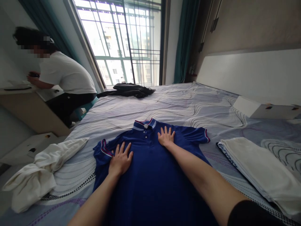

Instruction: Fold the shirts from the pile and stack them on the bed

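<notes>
A blue polo shirt (148, 175) lies front side up on the bed, its collar pointing away from me. Red and white stripes trim the collar and the sleeve cuffs. My left hand (120, 159) rests flat with spread fingers on the shirt's left part, just beside the sleeve there. Higher up, near the collar and the right shoulder, my right hand (166, 136) presses flat on the fabric, fingers apart. The right sleeve stretches outward, while the left one looks bunched. The shirt's lower end runs out of view beneath my arms.
The bed (169, 106) has a patterned grey sheet. Crumpled white cloth (47, 169) lies left, folded clothes (256, 169) right, a black garment (129, 90) at the far edge. A white box (270, 108) stands right. Another person (68, 73) sits at a desk (30, 106), back left.
</notes>
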A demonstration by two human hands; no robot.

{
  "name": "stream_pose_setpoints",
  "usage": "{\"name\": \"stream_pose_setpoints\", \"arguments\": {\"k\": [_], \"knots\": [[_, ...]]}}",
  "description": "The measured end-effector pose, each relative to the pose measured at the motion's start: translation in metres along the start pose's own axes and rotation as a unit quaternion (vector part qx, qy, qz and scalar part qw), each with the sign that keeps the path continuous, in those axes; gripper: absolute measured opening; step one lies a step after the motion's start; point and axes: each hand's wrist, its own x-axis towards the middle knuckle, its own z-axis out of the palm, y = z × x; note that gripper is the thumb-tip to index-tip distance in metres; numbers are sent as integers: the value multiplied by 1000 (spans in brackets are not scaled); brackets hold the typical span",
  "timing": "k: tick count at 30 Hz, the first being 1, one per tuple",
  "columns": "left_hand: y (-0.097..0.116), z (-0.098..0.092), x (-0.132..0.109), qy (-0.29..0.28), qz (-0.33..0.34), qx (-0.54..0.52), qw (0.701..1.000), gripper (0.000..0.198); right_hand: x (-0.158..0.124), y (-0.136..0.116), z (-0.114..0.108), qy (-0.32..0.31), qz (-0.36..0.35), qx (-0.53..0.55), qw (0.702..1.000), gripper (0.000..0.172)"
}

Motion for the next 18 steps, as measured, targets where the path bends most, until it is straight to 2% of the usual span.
{"name": "stream_pose_setpoints", "arguments": {"k": [4, 7, 9, 11, 14, 18], "knots": [[0, 1, -1, 11, -2, -15, 1000, 60, -77, 8, 22, 22, -64, -20, 997, 65], [5, -1, -2, 16, -7, -28, 999, 62, -125, 20, 29, 35, -102, -33, 994, 64], [8, -3, -4, 25, -27, -45, 998, 67, -141, 25, 27, 35, -101, -37, 994, 64], [4, -6, -7, 40, -93, -65, 993, 72, -146, 25, 23, 28, -92, -38, 995, 65], [-26, -13, -11, 64, -236, -84, 966, 73, -142, 22, 21, 27, -84, -40, 995, 64], [-102, -31, -18, 101, -386, -80, 914, 70, -139, 21, 25, 34, -83, -50, 995, 64]]}}
